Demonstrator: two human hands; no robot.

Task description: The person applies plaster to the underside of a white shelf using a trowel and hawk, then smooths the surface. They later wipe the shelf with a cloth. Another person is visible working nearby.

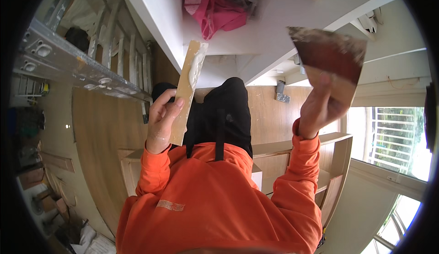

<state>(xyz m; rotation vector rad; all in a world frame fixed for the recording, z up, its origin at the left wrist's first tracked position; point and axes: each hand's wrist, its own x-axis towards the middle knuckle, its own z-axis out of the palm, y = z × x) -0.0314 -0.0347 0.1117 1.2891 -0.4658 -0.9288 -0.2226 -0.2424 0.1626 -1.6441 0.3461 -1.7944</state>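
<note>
My left hand point(163, 119) is closed round a flat tan strip of board point(183, 99), held upright and slightly tilted in front of my lap. White putty point(197, 62) clings along the strip's upper right edge. Raised at the right, my right hand point(323, 104) grips a wide putty knife point(333, 55), its thumb pressed against the tool. The blade flares upward, and its far edge is smeared with dried-looking residue. Most of its handle is hidden by the hand. The two tools are well apart.
Ahead stands a white cabinet point(274, 39) with a pink bag point(222, 13) inside. A metal ladder point(82, 71) leans close on the left. Behind me is a low wooden shelf unit point(336, 148). A small grey object point(282, 94) lies on the wooden floor point(98, 135). A window point(388, 137) is at right.
</note>
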